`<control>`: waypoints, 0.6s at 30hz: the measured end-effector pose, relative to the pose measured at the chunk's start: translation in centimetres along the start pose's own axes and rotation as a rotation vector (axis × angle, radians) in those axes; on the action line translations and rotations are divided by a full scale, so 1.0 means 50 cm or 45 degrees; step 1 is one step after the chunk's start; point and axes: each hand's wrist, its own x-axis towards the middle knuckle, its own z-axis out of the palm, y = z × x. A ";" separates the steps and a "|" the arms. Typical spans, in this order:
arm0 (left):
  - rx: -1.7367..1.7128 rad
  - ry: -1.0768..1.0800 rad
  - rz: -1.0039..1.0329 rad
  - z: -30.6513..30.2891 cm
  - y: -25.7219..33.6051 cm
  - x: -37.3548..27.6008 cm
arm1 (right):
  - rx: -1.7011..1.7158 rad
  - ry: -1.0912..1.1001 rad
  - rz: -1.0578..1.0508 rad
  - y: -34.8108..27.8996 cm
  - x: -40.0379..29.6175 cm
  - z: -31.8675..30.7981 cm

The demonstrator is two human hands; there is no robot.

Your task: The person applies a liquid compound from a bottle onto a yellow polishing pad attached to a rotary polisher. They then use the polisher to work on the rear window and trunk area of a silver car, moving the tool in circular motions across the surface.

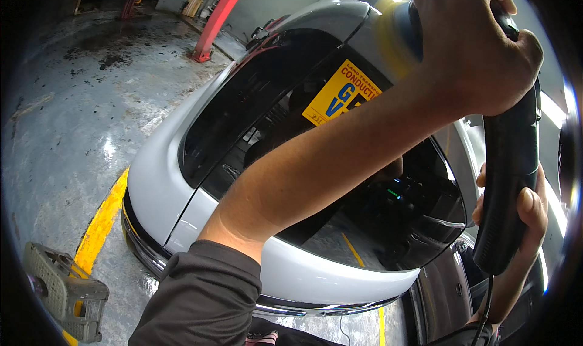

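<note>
My left hand (473, 50) is wrapped over the head of a black corded polishing machine (510, 164). Farther down, my right hand (535, 214) grips the rear of its body, near the power cord. The machine's round yellow and blue pad (398, 36) looks blurred at its edge and is against or very near the upper body panel of a white car (155, 195); exact contact cannot be told. Behind my left forearm is the car's dark window glass (255, 104). A yellow sticker (339, 91) bearing writing is on the glass, partly hidden by the forearm.
A worn grey plastic step stool (68, 296) stands at lower left beside a yellow floor line (102, 223). A red lift post (218, 22) rises beyond the car. A dark vehicle (444, 291) is at lower right. The floor (68, 118) has dark, wet-looking patches.
</note>
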 end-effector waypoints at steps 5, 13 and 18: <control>-0.043 0.061 -0.079 -0.002 0.016 0.001 | 0.012 0.038 0.020 0.009 -0.008 0.004; 0.060 0.374 0.180 0.116 -0.098 0.012 | 0.234 0.094 0.062 0.050 -0.054 0.030; 0.207 0.334 0.307 0.153 -0.108 -0.029 | 0.427 0.211 0.270 0.075 -0.104 0.078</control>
